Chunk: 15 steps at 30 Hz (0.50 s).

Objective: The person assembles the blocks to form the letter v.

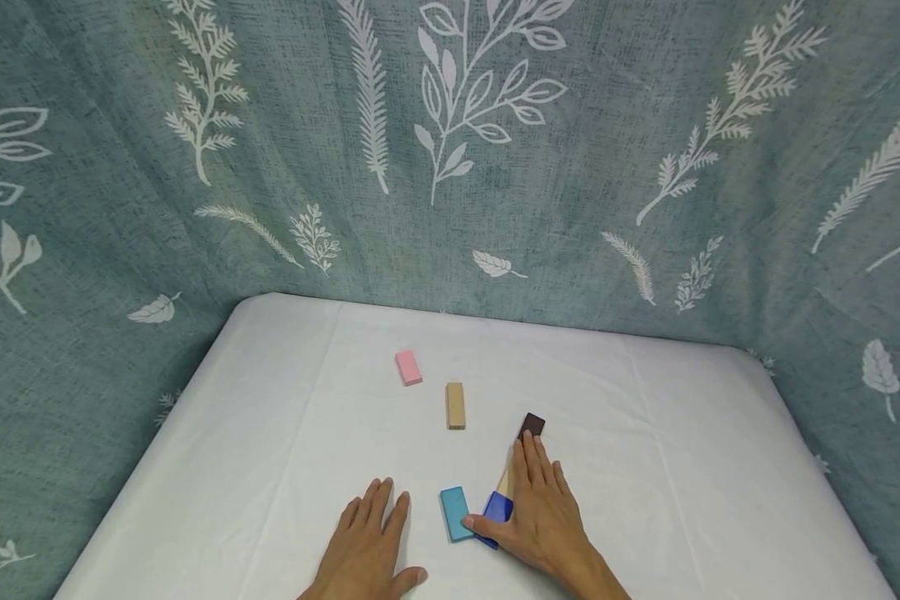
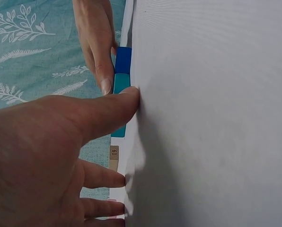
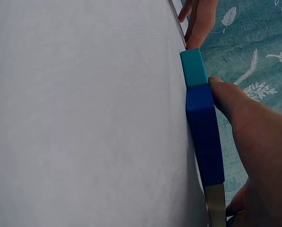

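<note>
My right hand (image 1: 543,512) lies with straight fingers over a row of small blocks. Its fingertips reach a dark brown block (image 1: 533,422), and its thumb extends across a blue block (image 1: 498,506) to the edge of a teal block (image 1: 453,510). Between the blue and brown blocks, a pale wooden block (image 1: 506,483) is partly hidden by this hand. The right wrist view shows the teal block (image 3: 194,67) beside the blue block (image 3: 205,137). To the left, my left hand (image 1: 363,542) rests on the white surface, fingers extended and thumb spread, holding nothing.
Farther back on the white-covered table (image 1: 217,500) lie a tan block (image 1: 456,406) and a pink block (image 1: 408,367). A green-blue cloth (image 1: 390,242) with white leaf prints hangs behind and beside the table.
</note>
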{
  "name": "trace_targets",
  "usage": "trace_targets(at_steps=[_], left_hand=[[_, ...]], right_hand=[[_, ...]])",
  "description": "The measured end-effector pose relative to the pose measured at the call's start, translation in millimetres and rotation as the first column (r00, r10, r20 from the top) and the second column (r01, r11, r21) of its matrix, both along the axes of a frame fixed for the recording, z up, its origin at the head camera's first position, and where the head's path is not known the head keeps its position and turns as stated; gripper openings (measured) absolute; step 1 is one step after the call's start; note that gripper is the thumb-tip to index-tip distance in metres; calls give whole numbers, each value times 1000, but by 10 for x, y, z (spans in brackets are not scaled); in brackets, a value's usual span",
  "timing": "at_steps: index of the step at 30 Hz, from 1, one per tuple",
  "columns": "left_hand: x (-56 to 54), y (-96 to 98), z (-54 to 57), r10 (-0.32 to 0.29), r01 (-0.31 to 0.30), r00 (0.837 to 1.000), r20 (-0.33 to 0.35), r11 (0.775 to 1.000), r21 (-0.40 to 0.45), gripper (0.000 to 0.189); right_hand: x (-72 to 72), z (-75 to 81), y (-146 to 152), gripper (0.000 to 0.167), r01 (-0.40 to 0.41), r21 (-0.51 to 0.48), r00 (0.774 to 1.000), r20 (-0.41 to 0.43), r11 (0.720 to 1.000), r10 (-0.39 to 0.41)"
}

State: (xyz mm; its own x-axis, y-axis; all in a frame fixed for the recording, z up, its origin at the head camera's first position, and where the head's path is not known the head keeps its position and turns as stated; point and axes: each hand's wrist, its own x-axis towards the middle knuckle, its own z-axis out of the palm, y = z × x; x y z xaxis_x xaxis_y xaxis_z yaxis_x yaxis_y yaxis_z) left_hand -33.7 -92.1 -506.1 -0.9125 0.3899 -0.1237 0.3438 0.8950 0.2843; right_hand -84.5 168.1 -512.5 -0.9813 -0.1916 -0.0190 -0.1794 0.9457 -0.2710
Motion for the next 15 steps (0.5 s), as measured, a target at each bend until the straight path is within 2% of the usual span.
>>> trace_targets(at_steps=[15], left_hand=[[-3,13,3,2,-2,1000,-5,1000,-10,93]], right_hand=[[-5,0,8,136,-7,-3,1000,4,1000,7]])
